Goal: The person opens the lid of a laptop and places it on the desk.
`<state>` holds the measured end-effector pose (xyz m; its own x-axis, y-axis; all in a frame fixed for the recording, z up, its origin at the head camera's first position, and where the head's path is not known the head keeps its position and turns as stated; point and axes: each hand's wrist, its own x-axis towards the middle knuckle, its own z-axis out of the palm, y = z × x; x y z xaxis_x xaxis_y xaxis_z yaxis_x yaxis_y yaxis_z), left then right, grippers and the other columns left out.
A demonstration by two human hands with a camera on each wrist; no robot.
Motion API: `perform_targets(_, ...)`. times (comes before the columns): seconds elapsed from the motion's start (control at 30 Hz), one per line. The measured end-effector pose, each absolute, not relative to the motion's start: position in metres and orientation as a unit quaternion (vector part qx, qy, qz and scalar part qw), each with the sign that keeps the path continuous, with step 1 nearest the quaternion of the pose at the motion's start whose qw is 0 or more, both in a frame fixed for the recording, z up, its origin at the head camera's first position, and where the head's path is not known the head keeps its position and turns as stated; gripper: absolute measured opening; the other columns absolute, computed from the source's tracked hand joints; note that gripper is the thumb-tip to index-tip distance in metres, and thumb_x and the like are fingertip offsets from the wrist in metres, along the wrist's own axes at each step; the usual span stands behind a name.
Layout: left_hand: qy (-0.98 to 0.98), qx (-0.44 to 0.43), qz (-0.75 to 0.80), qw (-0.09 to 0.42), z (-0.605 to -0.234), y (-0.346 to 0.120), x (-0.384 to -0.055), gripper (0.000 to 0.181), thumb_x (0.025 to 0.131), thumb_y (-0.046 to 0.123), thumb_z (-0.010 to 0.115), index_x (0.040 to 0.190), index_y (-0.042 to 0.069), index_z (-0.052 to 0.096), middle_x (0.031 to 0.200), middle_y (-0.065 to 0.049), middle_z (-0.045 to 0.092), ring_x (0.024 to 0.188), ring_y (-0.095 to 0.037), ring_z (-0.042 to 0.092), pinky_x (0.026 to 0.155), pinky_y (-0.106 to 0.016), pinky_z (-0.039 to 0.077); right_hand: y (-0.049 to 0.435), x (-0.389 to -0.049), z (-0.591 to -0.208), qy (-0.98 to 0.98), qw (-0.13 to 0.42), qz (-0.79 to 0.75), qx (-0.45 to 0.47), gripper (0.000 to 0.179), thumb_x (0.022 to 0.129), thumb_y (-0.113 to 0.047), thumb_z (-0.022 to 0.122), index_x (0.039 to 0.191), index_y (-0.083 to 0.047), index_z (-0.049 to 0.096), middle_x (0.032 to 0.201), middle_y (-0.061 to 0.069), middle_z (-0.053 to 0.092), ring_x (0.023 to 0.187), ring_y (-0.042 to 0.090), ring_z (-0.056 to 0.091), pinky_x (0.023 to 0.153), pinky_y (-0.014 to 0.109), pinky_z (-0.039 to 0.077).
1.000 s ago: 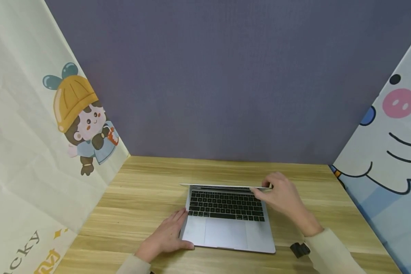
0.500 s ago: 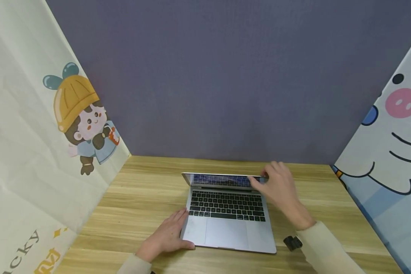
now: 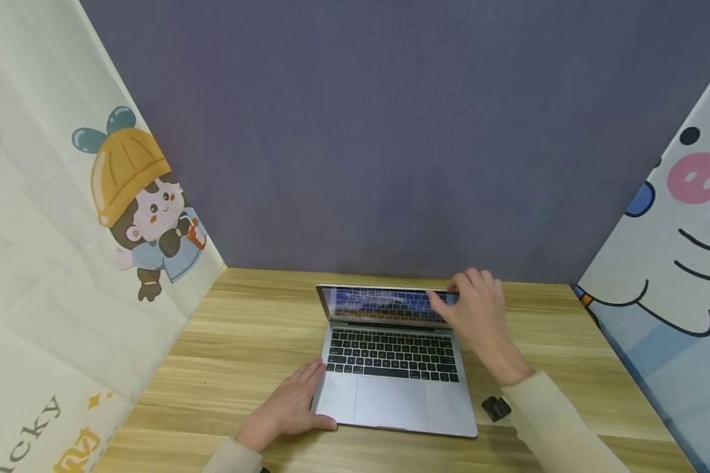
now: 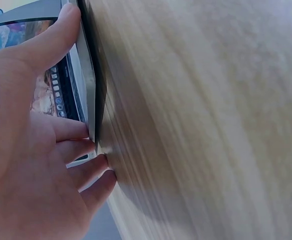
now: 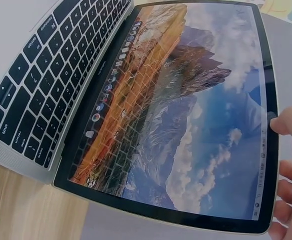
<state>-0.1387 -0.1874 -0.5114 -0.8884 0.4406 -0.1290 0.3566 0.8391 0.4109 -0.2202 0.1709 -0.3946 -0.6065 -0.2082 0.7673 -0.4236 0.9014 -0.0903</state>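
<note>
A silver laptop [image 3: 392, 402] lies on the wooden table with its lid tilted up and back. Its screen [image 5: 210, 115] is lit with a mountain picture and reflects the keyboard [image 5: 41, 95]. My right hand [image 3: 479, 318] pinches the lid's top edge near the right corner, thumb on the screen side, fingers behind. In the right wrist view, the thumb [image 5: 284, 121] meets the black bezel. My left hand [image 3: 290, 402] rests by the base's front left corner, fingers relaxed along the left side and thumb at the front edge. The left wrist view shows those fingers [image 4: 88, 170] touching the side.
The wooden table [image 3: 236, 335] extends around the laptop. A dark grey-purple panel [image 3: 390, 144] stands behind it, close beyond the lid. Printed cartoon sheets flank both sides, a capped figure [image 3: 148, 203] left and a pig-nosed one [image 3: 697, 177] right. A black wrist device [image 3: 497, 408] sits by the right sleeve.
The lid has swung from nearly edge-on to tilted back, bringing the screen into view. My right hand has risen and moved away with it. The left hand and base have stayed put.
</note>
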Motion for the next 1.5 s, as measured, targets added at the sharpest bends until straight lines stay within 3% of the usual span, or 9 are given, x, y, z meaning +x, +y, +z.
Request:
perform_targets(0.53,0.955,0.211,0.183,0.102,-0.513,-0.186,-0.137,0.113,0.079,0.071,0.07,0.154,-0.006,0.035,0.162,-0.024,0.03,0.147,-0.043,0.031,0.117,-0.059,0.03,0.166,-0.23,-0.387,-0.899,0.396,0.111,0.154,0.036,0.081,-0.038,0.083,0.078,-0.005,0.067,0.078,0.011,0.062,0.072,0.034,0.052,0.063,0.045,0.04)
perform_targets(1.5,0.956,0.214,0.174,0.097,-0.51,-0.187,-0.135,0.113,0.079,0.072,0.069,0.154,-0.006,0.035,0.162,-0.023,0.031,0.147,-0.042,0.032,0.116,-0.059,0.032,0.163,-0.277,-0.371,-0.947,0.283,0.13,0.084,0.04,0.092,-0.047,0.073,0.089,-0.007,0.066,0.089,0.011,0.061,0.085,0.034,0.05,0.073,0.05,0.04)
